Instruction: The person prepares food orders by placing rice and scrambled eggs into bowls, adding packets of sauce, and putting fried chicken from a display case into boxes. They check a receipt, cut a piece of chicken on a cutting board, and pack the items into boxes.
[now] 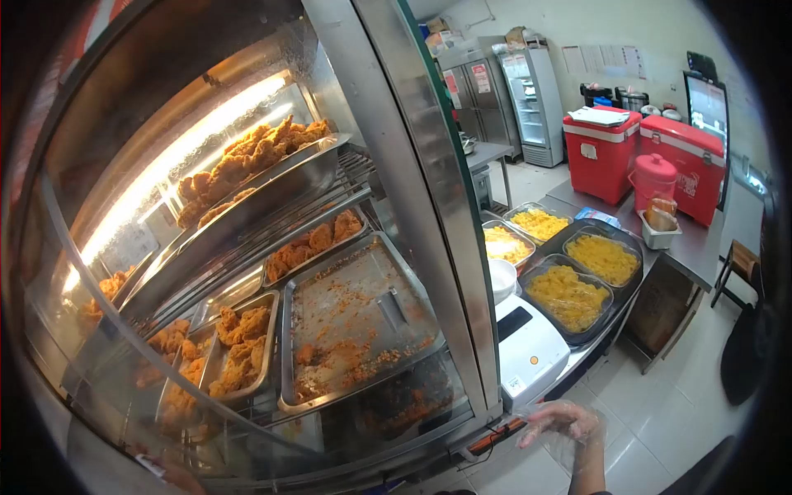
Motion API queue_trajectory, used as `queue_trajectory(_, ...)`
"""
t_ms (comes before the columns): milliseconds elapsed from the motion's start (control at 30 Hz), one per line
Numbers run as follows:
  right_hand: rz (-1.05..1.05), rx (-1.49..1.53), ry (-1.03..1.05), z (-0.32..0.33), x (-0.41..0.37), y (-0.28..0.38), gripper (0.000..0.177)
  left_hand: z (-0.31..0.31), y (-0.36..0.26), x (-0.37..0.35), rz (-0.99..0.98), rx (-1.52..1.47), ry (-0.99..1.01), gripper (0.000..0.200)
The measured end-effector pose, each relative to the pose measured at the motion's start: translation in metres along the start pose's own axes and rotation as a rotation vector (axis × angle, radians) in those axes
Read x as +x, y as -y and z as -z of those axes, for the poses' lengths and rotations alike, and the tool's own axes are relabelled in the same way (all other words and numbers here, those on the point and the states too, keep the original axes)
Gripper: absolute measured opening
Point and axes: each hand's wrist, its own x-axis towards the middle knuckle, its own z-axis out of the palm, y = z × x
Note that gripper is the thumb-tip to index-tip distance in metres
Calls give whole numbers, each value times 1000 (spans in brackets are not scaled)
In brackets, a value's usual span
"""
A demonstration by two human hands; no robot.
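My right hand (565, 422), in a loose clear plastic glove, hovers at the lower right with its fingers apart and nothing in them. It is nearest to the white machine (532, 355) and the lower corner of the glass display warmer (445, 206). A dim shape at the bottom left edge may be my left hand; its fingers cannot be made out. Inside the warmer, a metal tray (363, 305) holds only crumbs and a small metal piece. Fried chicken (239, 351) fills a narrower tray beside it, and more fried chicken (256, 157) is heaped on the upper rack.
Right of the warmer stand plastic-covered containers of yellow rice (569, 297) and a white bowl (502, 280). Red coolers (598, 153) and a pink jug (654, 181) sit on the metal counter behind. A glass-door fridge (532, 107) stands at the back. The warmer's metal post divides the view.
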Motion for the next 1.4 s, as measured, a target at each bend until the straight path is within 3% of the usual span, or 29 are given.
queue_trajectory(100, -22, -6, -26, 5, -7, 14, 73, -4, 21, -45, -53, 98, 152, 45)
queue_trajectory(200, -80, -40, -30, 13, -19, 39, 74, -20, 47, -45, -73, 153, 324, 49)
queue_trajectory(267, -137, -42, -10, 21, -32, 54, 74, 4, -25, -31, 157, -155, 329, 52)
queue_trajectory(333, -140, 13, -15, 32, -49, 59, 75, 25, -58, -17, 349, -463, 325, 55)
queue_trajectory(433, -201, 79, 4, 45, -62, 69, 76, 63, -17, -8, 256, -268, 454, 52)
queue_trajectory(533, -305, 62, 32, 56, -56, 85, 77, 114, -45, -35, 198, -107, 599, 50)
queue_trajectory(600, -361, 42, 21, 64, -51, 98, 79, 146, -120, -87, 81, -17, 750, 49)
queue_trajectory(633, -369, 33, 28, 68, -48, 106, 79, 153, -125, -112, -17, 48, 854, 49)
queue_trajectory(667, -361, 36, 49, 72, -45, 114, 80, 164, -175, -129, -2, 48, 858, 49)
queue_trajectory(733, -356, 35, 94, 87, -51, 131, 80, 177, -297, -154, -193, -91, 1048, 49)
queue_trajectory(833, -371, 8, 65, 123, -74, 159, 80, 149, -307, -195, -117, -190, 952, 51)
queue_trajectory(867, -364, -6, 50, 138, -82, 171, 79, 150, -317, -198, 1, -252, 947, 52)
queue_trajectory(1000, -348, 58, 5, 194, -92, 220, 79, 135, -286, -218, 83, -374, 843, 52)
queue_trajectory(1167, -370, 116, 84, 244, -67, 256, 77, 144, -299, -242, 196, -105, 952, 53)
queue_trajectory(1267, -360, 188, 127, 258, -49, 249, 77, 181, -344, -258, 349, 84, 1170, 54)
queue_trajectory(1300, -408, 215, 160, 260, -41, 245, 77, 196, -371, -260, 468, 26, 1263, 54)
queue_trajectory(1333, -435, 258, 218, 263, -29, 236, 76, 201, -385, -278, 545, -553, 1160, 54)
queue_trajectory(1367, -470, 310, 285, 263, -18, 223, 75, 219, -469, -263, 685, -719, 1257, 58)
queue_trajectory(1400, -493, 299, 333, 264, -10, 206, 77, 232, -500, -267, 841, -878, 1181, 60)
